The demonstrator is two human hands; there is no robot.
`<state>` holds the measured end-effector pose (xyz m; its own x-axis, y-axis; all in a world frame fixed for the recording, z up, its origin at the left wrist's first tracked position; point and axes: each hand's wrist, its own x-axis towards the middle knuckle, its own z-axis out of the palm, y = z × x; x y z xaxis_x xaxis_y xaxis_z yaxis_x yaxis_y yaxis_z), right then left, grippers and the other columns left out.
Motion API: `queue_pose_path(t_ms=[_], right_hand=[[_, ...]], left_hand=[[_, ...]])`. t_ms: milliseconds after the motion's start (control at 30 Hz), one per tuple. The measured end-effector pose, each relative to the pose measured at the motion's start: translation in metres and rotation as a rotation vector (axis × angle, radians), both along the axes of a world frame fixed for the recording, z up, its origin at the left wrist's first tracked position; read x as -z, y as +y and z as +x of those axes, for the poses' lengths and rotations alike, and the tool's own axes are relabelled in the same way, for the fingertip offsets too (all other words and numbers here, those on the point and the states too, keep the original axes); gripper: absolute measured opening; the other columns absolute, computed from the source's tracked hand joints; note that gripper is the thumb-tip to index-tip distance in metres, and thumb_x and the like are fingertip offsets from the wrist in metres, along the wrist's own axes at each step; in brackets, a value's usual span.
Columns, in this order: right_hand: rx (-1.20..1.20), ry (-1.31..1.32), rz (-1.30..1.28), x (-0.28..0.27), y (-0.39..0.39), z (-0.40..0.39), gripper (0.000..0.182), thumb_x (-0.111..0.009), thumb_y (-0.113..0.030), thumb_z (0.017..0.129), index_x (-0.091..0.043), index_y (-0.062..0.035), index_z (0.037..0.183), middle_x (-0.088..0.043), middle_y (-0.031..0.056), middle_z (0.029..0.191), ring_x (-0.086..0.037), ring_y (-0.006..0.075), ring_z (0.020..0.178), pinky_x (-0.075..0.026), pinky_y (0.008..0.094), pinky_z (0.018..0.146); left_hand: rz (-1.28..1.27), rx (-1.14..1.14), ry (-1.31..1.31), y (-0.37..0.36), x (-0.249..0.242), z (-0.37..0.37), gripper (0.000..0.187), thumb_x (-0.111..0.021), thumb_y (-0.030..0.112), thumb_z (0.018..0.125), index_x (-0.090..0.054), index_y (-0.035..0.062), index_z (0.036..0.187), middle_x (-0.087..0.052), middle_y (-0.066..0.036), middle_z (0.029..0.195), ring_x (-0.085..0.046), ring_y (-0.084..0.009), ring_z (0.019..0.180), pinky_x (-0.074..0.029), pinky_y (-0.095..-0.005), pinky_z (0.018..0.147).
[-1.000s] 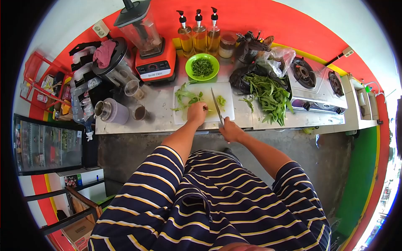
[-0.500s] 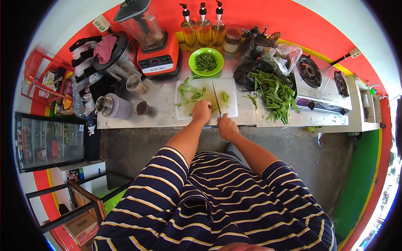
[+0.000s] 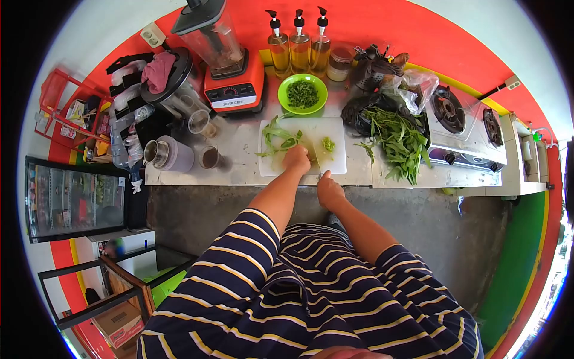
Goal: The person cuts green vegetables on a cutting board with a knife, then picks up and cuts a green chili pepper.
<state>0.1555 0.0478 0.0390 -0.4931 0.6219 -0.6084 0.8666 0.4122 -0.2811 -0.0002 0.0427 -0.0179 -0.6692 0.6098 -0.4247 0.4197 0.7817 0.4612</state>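
Note:
My right hand (image 3: 330, 191) is closed round the handle of a kitchen knife (image 3: 318, 158), just off the near edge of a white cutting board (image 3: 335, 165). The blade lies over the board and is blurred. My left hand (image 3: 297, 160) rests on the board just left of the blade, fingers curled down on leafy greens that it mostly hides. More long green leaves (image 3: 277, 136) spread over the board's left side. A small heap of chopped greens (image 3: 328, 143) sits right of the blade. Behind the board stands a green bowl (image 3: 323, 96) of chopped leaves.
A red blender (image 3: 233, 90), pump bottles (image 3: 299, 51) and a jar (image 3: 339, 63) stand along the wall. At right are a pile of leafy stems (image 3: 394, 140), a black bag (image 3: 359, 113) and a gas stove (image 3: 463, 137). Cups and a flask (image 3: 173, 154) stand at left.
The view has shifted slightly, moving the scene rightward and down. My right hand and the knife have drawn back a little towards me. My left hand stays at nearly the same place on the board.

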Motion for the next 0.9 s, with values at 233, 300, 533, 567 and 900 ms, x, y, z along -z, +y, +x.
queue_pose_path(t_ms=[233, 300, 533, 567, 900], right_hand=[[-0.094, -0.077, -0.078, -0.028, 0.027, -0.029, 0.048, -0.065, -0.009, 0.089, -0.038, 0.0056, 0.126, -0.068, 0.0279, 0.114, -0.068, 0.0383, 0.110, -0.056, 0.0433, 0.091], [0.059, -0.109, -0.290, -0.047, 0.027, -0.033, 0.041, -0.063, -0.007, 0.090, -0.039, 0.0050, 0.121, -0.068, 0.0285, 0.114, -0.069, 0.0383, 0.109, -0.057, 0.0433, 0.091], [0.010, -0.033, -0.037, -0.003, 0.016, -0.018, 0.037, -0.059, -0.007, 0.092, -0.040, 0.0059, 0.121, -0.068, 0.0291, 0.114, -0.069, 0.0399, 0.108, -0.057, 0.0449, 0.091], [0.066, -0.030, -0.115, -0.010, 0.024, -0.018, 0.037, -0.058, -0.008, 0.092, -0.040, 0.0054, 0.121, -0.068, 0.0293, 0.115, -0.068, 0.0401, 0.109, -0.056, 0.0457, 0.092], [0.025, 0.049, 0.141, 0.042, 0.006, -0.010, 0.037, -0.064, 0.001, 0.086, -0.044, 0.0058, 0.118, -0.068, 0.0272, 0.114, -0.074, 0.0373, 0.088, -0.062, 0.0388, 0.058]], left_hand=[[-0.048, -0.011, -0.088, 0.003, -0.002, -0.001, 0.009, -0.068, 0.018, 0.084, -0.077, 0.0169, 0.086, -0.075, -0.012, 0.104, -0.072, -0.0288, 0.100, -0.057, -0.0411, 0.083], [-0.020, -0.040, 0.013, 0.004, 0.009, 0.000, 0.007, -0.079, 0.013, 0.075, -0.076, 0.0143, 0.082, -0.076, -0.007, 0.089, -0.073, -0.0234, 0.086, -0.057, -0.0375, 0.074], [-0.021, 0.003, -0.114, -0.005, -0.002, -0.003, 0.005, -0.071, 0.019, 0.082, -0.076, 0.0176, 0.083, -0.076, -0.007, 0.098, -0.073, -0.0247, 0.095, -0.057, -0.0377, 0.080], [0.020, -0.005, -0.152, -0.007, -0.002, -0.004, 0.005, -0.071, 0.019, 0.082, -0.076, 0.0175, 0.081, -0.076, -0.006, 0.095, -0.073, -0.0229, 0.093, -0.056, -0.0368, 0.079], [0.103, -0.044, -0.240, -0.008, 0.002, -0.007, 0.004, -0.078, 0.012, 0.077, -0.076, 0.0153, 0.080, -0.077, -0.004, 0.086, -0.073, -0.0195, 0.083, -0.056, -0.0351, 0.075]])
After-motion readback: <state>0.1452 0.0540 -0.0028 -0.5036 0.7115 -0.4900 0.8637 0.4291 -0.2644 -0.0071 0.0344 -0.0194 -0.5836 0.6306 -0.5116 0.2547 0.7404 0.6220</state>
